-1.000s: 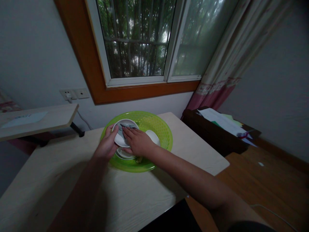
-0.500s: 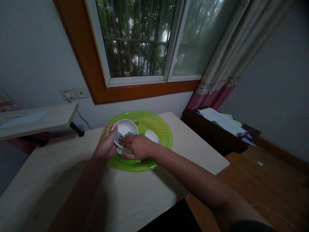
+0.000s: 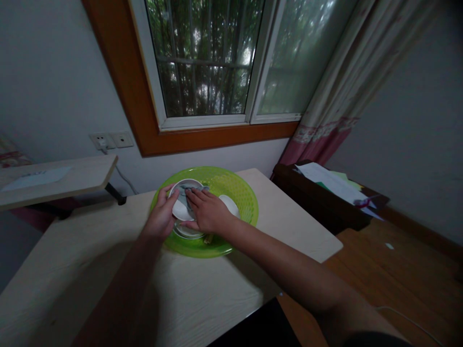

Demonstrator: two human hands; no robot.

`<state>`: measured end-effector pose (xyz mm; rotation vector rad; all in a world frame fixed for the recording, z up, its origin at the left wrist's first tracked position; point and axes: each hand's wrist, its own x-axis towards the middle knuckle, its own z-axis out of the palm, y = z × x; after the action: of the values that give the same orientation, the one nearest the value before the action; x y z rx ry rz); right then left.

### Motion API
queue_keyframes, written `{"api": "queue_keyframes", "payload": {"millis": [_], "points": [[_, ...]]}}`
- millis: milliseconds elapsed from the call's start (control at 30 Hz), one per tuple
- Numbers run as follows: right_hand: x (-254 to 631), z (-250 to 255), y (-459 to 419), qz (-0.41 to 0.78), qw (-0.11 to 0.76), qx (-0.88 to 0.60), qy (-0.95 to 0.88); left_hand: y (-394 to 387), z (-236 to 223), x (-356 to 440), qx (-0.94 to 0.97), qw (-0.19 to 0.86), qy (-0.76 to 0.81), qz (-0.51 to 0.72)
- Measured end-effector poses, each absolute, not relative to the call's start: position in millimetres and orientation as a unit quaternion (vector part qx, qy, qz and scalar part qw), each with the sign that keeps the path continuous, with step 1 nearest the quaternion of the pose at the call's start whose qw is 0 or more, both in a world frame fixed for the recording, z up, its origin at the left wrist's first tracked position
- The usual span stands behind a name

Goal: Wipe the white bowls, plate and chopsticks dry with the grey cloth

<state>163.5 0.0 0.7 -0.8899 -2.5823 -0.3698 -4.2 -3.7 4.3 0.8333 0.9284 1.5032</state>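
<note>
My left hand (image 3: 162, 214) grips the left rim of a white bowl (image 3: 180, 210), thumb on the inside edge, and holds it tilted toward me over a green plastic basin (image 3: 249, 202). Pressed into the bowl is a grey-blue cloth (image 3: 184, 189), with my right hand (image 3: 208, 209) closed over it, fingers together. Part of the cloth hangs past the bowl's far right rim. Below the held bowl, another white bowl (image 3: 186, 233) lies in the basin. A further white dish (image 3: 228, 205) sits behind my right wrist, partly hidden. Small yellowish sticks (image 3: 208, 239) show beside the lower bowl.
The basin stands on a pale wooden table (image 3: 289, 212) under a window. At the left is a raised shelf (image 3: 72, 176) on a black leg. A dark cabinet (image 3: 318, 202) bearing papers (image 3: 333, 183) stands to the right. A wall socket (image 3: 112, 140) holds a plugged cable.
My right hand has slid the cloth from the near left inside of the bowl up toward its far side. My left hand keeps its hold on the rim.
</note>
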Motion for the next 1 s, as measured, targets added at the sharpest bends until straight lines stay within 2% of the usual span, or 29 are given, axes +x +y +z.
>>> {"api": "queue_keyframes", "payload": {"millis": [200,333,700,833,1000], "points": [[161.8,6.6,-1.8,-0.112,0.119,-0.322,-0.933,-2.0,0.8,-4.9,0.365,0.527,0.410,0.648],[165.3,10.7,-2.0,-0.074,0.112,-0.264,-0.955,-1.2,-0.8,-4.9,0.373,0.517,0.417,0.647],[168.3,6.2,2.9,0.142,0.264,-0.130,-0.945,-0.6,-2.7,-6.3,0.354,0.509,0.415,0.665],[169.3,8.1,2.4,0.112,0.235,-0.163,-0.952,-1.9,0.4,-6.0,0.341,0.519,0.414,0.665],[169.1,9.8,4.3,-0.031,0.145,-0.249,-0.957,-1.2,2.3,-5.7,0.327,0.534,0.400,0.669]]}}
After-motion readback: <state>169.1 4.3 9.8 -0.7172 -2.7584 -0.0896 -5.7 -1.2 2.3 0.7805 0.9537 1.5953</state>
